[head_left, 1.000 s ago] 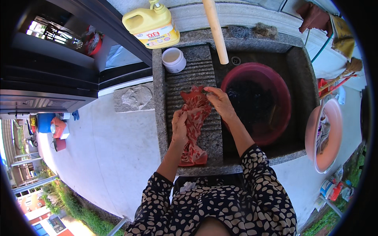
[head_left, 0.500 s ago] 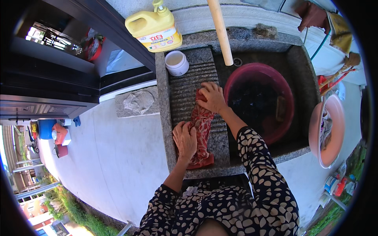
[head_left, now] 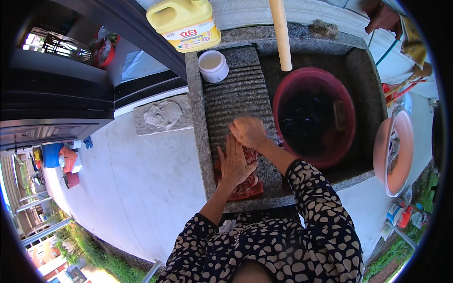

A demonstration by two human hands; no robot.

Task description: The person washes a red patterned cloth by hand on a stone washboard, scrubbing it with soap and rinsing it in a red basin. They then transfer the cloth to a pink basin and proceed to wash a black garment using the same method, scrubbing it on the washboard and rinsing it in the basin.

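A wet red cloth with a pale pattern [head_left: 248, 188] lies bunched on the ridged stone washboard [head_left: 231, 104], near its front end. My left hand [head_left: 232, 162] rests flat on the cloth with its fingers stretched out, pressing it against the stone. Just beyond, my right hand [head_left: 249, 132] is curled closed at the cloth's far end, slightly blurred, its fingertips hidden beneath it. The two hands nearly touch, and much of the cloth is covered by them.
Right of the washboard, a dark red basin [head_left: 353, 127] of dark water stands in the stone sink [head_left: 373, 85]. A white tub [head_left: 213, 73] and a yellow detergent jug [head_left: 188, 26] sit at the back. A wooden pole [head_left: 281, 37] hangs overhead. A pink basin [head_left: 403, 155] holds cloths.
My right hand has moved nearer and curled, drawing the cloth's far end toward me into a bunch. My left hand has flattened and shifted slightly right.
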